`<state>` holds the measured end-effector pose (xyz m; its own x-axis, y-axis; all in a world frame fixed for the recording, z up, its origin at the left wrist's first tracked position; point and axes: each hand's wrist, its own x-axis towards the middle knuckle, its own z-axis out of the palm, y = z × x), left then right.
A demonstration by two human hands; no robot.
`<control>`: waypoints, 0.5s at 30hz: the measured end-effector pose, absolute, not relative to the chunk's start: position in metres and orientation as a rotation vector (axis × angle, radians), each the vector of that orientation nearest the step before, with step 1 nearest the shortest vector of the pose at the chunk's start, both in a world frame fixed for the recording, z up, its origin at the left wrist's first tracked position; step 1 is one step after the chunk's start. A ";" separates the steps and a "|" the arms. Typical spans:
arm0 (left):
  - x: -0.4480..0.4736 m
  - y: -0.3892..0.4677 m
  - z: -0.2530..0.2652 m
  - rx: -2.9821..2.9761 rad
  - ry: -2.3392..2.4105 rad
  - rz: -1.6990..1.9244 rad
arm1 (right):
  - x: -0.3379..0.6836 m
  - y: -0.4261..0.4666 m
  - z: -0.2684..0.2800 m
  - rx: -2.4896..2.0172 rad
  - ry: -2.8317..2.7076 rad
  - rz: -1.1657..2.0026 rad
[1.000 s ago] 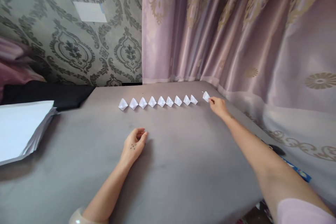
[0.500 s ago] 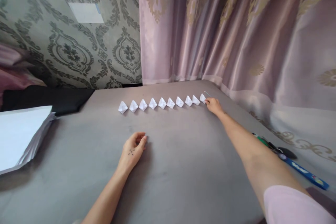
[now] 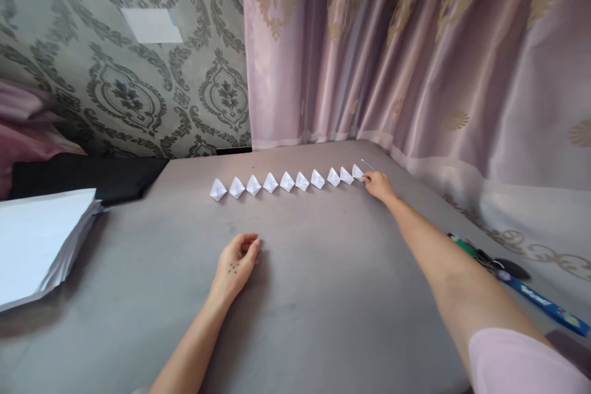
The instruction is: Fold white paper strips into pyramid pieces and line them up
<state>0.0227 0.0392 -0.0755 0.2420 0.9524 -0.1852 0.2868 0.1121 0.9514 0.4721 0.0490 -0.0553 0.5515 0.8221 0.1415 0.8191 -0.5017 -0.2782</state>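
Several small folded white paper boats stand in a row across the far part of the grey surface [image 3: 300,283], the leftmost paper boat [image 3: 218,189] nearest me. At the right end of the row, my right hand [image 3: 378,186] pinches the edge of the last paper boat [image 3: 357,172] between thumb and fingers. My left hand [image 3: 236,263] rests on the surface in front of the row, fingers loosely curved and the thumb a little apart. Nothing shows in it, and it touches no boat.
A thick stack of white paper [image 3: 41,240] lies at the left, by a black cloth [image 3: 87,175]. A thin stick [image 3: 367,164] lies behind my right hand. Beside my right arm are a blue strap [image 3: 545,303] and a dark object [image 3: 513,268]. Pink curtains [image 3: 415,74] border the right side.
The whole view has shifted slightly. My right hand stays at the last paper boat, and my left hand keeps its place on the surface.
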 end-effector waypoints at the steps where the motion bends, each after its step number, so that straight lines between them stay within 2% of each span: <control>1: 0.023 0.039 -0.075 1.403 1.260 0.759 | 0.473 0.049 -0.056 -2.476 -1.357 0.014; 15: 0.022 0.040 -0.076 1.393 1.231 0.789 | 0.464 0.041 -0.046 -2.415 -1.326 0.016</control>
<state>0.0221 0.0396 -0.0760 0.2486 0.9547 -0.1632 0.2507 0.0993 0.9629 0.4640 0.0410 -0.0464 0.5540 0.8147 0.1716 0.8103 -0.4804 -0.3356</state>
